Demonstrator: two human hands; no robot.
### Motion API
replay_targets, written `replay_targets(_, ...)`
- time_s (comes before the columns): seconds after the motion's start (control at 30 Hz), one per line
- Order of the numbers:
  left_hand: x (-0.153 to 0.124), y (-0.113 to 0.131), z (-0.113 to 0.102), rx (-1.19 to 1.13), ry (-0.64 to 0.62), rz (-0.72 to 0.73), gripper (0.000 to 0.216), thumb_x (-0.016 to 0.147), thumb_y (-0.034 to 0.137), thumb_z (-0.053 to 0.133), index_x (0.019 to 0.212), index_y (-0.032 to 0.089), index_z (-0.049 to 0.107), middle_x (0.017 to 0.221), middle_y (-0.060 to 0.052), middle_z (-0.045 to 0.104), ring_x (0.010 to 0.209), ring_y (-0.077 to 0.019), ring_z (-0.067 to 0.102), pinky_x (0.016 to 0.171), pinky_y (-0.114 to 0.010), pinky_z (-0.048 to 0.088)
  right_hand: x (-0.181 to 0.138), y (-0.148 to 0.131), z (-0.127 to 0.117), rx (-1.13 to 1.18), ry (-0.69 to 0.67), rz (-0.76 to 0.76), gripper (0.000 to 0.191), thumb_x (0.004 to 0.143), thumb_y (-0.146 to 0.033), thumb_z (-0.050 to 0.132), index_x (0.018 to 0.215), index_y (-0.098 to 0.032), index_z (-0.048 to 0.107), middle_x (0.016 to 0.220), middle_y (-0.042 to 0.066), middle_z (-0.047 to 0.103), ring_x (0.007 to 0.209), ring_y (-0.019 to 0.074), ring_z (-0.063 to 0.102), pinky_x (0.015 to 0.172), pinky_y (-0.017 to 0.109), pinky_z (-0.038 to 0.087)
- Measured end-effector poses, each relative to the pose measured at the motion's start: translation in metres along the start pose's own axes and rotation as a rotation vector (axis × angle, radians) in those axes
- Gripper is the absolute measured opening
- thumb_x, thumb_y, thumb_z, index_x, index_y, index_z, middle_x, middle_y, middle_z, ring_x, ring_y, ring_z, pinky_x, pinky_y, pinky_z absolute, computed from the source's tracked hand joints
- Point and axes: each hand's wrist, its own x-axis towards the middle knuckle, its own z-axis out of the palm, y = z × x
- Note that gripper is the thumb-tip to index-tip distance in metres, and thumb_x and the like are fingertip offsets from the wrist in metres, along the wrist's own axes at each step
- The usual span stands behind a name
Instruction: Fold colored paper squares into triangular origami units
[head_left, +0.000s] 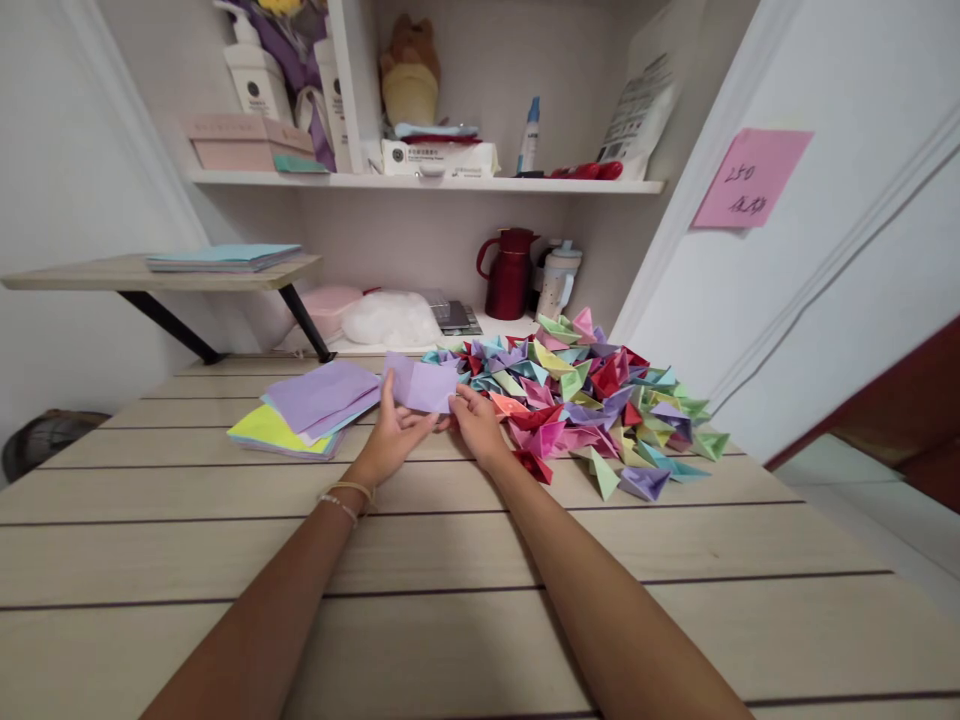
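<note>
A sheet of purple paper (431, 386) with a crease down it is held up between my two hands, above the slatted table (420, 560). My left hand (394, 430) grips its left and lower edge, thumb and fingers closed on it. At its lower right corner, my right hand (476, 425) pinches the paper. Left of my hands lies a stack of coloured paper sheets (326, 395), purple on top with yellow and blue below. To the right spreads a heap of folded paper boats (581, 405) in many colours, close to my right hand.
A small raised shelf (90, 272) on black legs carries a paper stack (225, 257) at the left. Behind the table, a red jug (510, 275), a pale tumbler (556, 280) and a white plastic bag (391, 320) stand in the cabinet. A pink note (752, 178) hangs at right.
</note>
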Motion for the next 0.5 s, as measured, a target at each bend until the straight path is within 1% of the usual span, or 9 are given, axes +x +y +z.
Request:
replay_targets(0.1,0.0075,-0.0016,-0.005,-0.069,0.209,0.01,0.109,0.067,0.021,0.072,0.141,0.028,-0.008,0.12,-0.014,0.057,0.094,-0.0176,0.063,0.084,-0.034,0.05,0.0001,0.0016,-0.0004,-0.088,-0.014,0.011,0.025,0.077,-0.026,0.049,0.097,-0.018,0.061,0.057,-0.004,0.059,0.047,0.0098,0.058,0.045,0.017,0.04)
replay_targets(0.17,0.0108,-0.0018,-0.0075,-0.105,0.302,0.026,0.113,0.063,0.017,0.075,0.141,0.027,-0.006,0.129,-0.015,0.05,0.096,-0.0184,0.061,0.081,-0.032,0.052,-0.0006,0.0017,0.0005,-0.112,-0.018,0.037,0.024,0.076,-0.026,0.05,0.094,-0.018,0.062,0.055,-0.005,0.058,0.046,0.0097,0.058,0.046,0.018,0.041)
replay_targets(0.2,0.0116,-0.0017,-0.008,-0.111,0.321,0.028,0.114,0.062,0.016,0.075,0.141,0.026,-0.006,0.131,-0.016,0.048,0.096,-0.0188,0.061,0.079,-0.031,0.053,-0.0012,0.0013,0.0013,-0.104,-0.02,0.049,0.024,0.075,-0.027,0.052,0.094,-0.017,0.063,0.056,-0.004,0.059,0.047,0.0099,0.058,0.047,0.018,0.043)
replay_targets(0.27,0.0116,-0.001,-0.0076,-0.105,0.315,0.03,0.117,0.06,0.015,0.076,0.141,0.025,-0.006,0.132,-0.017,0.046,0.094,-0.0194,0.062,0.075,-0.03,0.054,-0.0026,0.0,0.0033,-0.057,-0.025,0.064,0.026,0.073,-0.032,0.058,0.093,-0.016,0.063,0.063,-0.002,0.064,0.052,0.0113,0.058,0.049,0.021,0.047)
replay_targets(0.37,0.0097,0.0007,-0.0059,-0.126,0.329,0.068,0.123,0.056,0.012,0.078,0.14,0.031,-0.011,0.136,-0.015,0.042,0.1,-0.0197,0.06,0.077,-0.03,0.054,-0.0048,-0.0025,0.0056,0.002,-0.023,0.067,0.033,0.068,-0.039,0.064,0.089,-0.014,0.064,0.069,0.002,0.067,0.058,0.0136,0.059,0.05,0.024,0.051)
replay_targets(0.43,0.0089,0.0017,-0.0064,-0.179,0.359,0.061,0.127,0.056,0.01,0.077,0.137,0.035,-0.017,0.135,-0.013,0.044,0.102,-0.0183,0.06,0.081,-0.031,0.053,-0.0055,-0.0036,0.006,0.008,-0.013,0.062,0.034,0.067,-0.04,0.066,0.088,-0.013,0.065,0.068,0.002,0.067,0.056,0.0131,0.058,0.049,0.024,0.052)
replay_targets(0.47,0.0088,0.0019,-0.0073,-0.211,0.362,0.037,0.126,0.057,0.009,0.077,0.136,0.036,-0.018,0.131,-0.012,0.049,0.1,-0.0173,0.06,0.082,-0.032,0.053,-0.0055,-0.0038,0.0059,0.014,-0.008,0.057,0.034,0.067,-0.04,0.066,0.088,-0.014,0.065,0.068,0.002,0.067,0.055,0.0126,0.058,0.049,0.025,0.052)
replay_targets(0.5,0.009,0.0019,-0.0086,-0.239,0.355,0.006,0.121,0.059,0.01,0.076,0.137,0.035,-0.013,0.126,-0.011,0.054,0.098,-0.0165,0.062,0.083,-0.032,0.052,-0.0053,-0.0038,0.0056,0.024,-0.003,0.05,0.034,0.066,-0.04,0.067,0.089,-0.014,0.065,0.069,0.002,0.067,0.056,0.0124,0.058,0.049,0.025,0.052)
